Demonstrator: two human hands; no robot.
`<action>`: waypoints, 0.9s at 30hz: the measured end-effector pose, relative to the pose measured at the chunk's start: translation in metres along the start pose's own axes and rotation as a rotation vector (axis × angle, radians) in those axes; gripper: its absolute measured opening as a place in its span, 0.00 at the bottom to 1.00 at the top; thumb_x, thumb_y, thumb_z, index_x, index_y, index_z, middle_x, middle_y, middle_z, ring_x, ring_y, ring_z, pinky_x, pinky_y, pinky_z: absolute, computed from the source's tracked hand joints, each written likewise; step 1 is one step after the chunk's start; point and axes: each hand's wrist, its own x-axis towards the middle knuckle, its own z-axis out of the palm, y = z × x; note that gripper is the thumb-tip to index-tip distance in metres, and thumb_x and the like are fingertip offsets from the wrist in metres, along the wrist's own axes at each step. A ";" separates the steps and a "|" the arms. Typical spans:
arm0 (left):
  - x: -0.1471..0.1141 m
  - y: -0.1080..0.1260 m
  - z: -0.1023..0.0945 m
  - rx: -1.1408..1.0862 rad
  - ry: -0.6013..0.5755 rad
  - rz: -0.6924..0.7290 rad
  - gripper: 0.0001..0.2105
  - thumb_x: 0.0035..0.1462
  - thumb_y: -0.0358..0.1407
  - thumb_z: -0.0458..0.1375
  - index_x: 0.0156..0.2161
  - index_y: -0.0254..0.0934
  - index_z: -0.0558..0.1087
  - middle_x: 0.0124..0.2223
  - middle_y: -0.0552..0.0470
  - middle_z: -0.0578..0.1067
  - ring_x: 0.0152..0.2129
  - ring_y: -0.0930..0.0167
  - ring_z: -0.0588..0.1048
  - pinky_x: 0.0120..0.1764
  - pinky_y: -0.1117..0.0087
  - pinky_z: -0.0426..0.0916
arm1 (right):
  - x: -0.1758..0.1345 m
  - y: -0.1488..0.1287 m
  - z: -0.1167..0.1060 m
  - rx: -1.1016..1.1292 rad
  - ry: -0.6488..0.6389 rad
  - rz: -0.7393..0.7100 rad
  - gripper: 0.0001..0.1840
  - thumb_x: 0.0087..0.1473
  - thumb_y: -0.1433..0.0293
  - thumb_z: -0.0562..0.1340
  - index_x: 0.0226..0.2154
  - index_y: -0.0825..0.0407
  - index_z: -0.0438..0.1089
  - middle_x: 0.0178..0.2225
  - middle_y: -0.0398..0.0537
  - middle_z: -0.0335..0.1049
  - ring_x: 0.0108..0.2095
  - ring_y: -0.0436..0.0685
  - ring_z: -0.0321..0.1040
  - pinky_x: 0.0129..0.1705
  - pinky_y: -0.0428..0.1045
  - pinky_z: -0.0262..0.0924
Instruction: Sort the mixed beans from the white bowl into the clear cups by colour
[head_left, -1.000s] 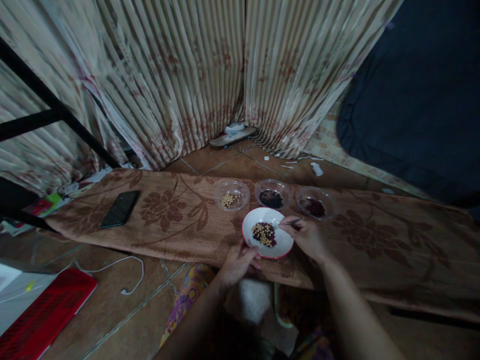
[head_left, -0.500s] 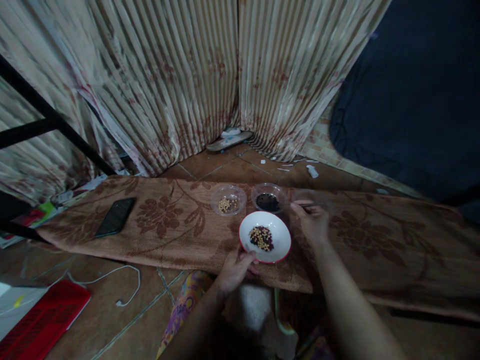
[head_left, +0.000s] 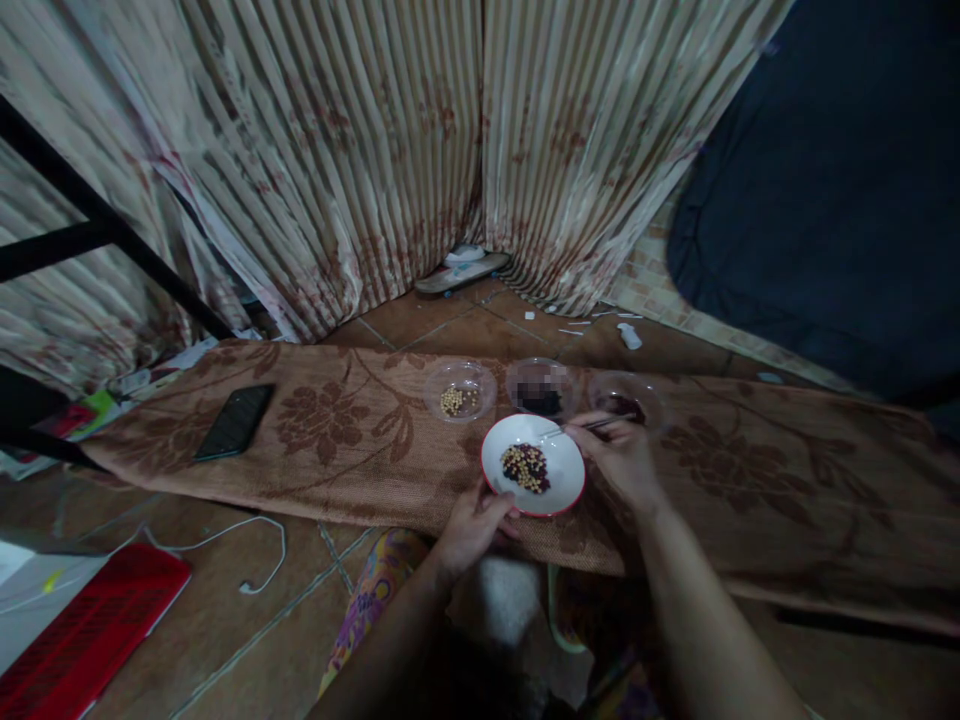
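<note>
A white bowl with a red rim (head_left: 559, 460) holds a mix of yellow and dark beans (head_left: 525, 468). My left hand (head_left: 474, 520) grips its near left edge, thumb at the rim. In my right hand (head_left: 619, 455) is a thin pair of tweezers (head_left: 598, 423), its tips over the bowl's far right side; whether they pinch a bean is too small to tell. Behind the bowl stand three clear plastic cups: the left cup (head_left: 480, 402) with yellow beans, the middle cup (head_left: 540, 370) with black ones, partly blurred, and the right cup (head_left: 649, 392) with dark red ones, partly behind my right hand.
A brown flowered cloth (head_left: 420, 490) covers the long narrow table. On its left lies a dark phone (head_left: 235, 422). A red basket (head_left: 97, 625) and white cable (head_left: 281, 545) are on the floor at left. Beyond the table are a skateboard (head_left: 465, 273) and striped curtains (head_left: 375, 150).
My right hand has moved left and nearer, from the right cup to the bowl, bringing the tweezers' tips over it. My left hand keeps its hold. The view has shifted slightly.
</note>
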 end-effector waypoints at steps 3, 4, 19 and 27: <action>0.001 0.000 0.000 -0.017 -0.004 0.004 0.19 0.50 0.45 0.57 0.43 0.33 0.65 0.30 0.50 0.75 0.17 0.75 0.73 0.16 0.80 0.61 | -0.011 0.003 -0.003 -0.024 -0.200 0.019 0.13 0.45 0.60 0.66 0.29 0.53 0.74 0.27 0.47 0.73 0.26 0.53 0.66 0.27 0.46 0.58; 0.001 0.000 0.000 -0.022 -0.003 0.006 0.19 0.50 0.46 0.57 0.42 0.33 0.66 0.30 0.50 0.74 0.17 0.75 0.73 0.17 0.79 0.62 | -0.013 0.005 -0.003 -0.035 -0.230 0.019 0.13 0.45 0.60 0.66 0.29 0.54 0.74 0.28 0.47 0.73 0.26 0.53 0.65 0.27 0.46 0.58; 0.000 0.000 0.000 -0.029 0.001 0.014 0.17 0.50 0.45 0.57 0.40 0.33 0.66 0.30 0.50 0.74 0.17 0.75 0.72 0.17 0.78 0.63 | -0.012 0.015 -0.001 -0.068 -0.339 0.026 0.11 0.48 0.61 0.64 0.31 0.53 0.73 0.31 0.46 0.73 0.31 0.54 0.66 0.33 0.48 0.59; 0.002 -0.002 -0.001 -0.013 -0.001 -0.002 0.17 0.51 0.44 0.57 0.42 0.33 0.66 0.30 0.51 0.74 0.17 0.75 0.72 0.16 0.79 0.62 | -0.012 0.017 -0.002 -0.100 -0.349 0.040 0.13 0.47 0.60 0.64 0.31 0.53 0.73 0.29 0.47 0.73 0.31 0.55 0.67 0.32 0.48 0.61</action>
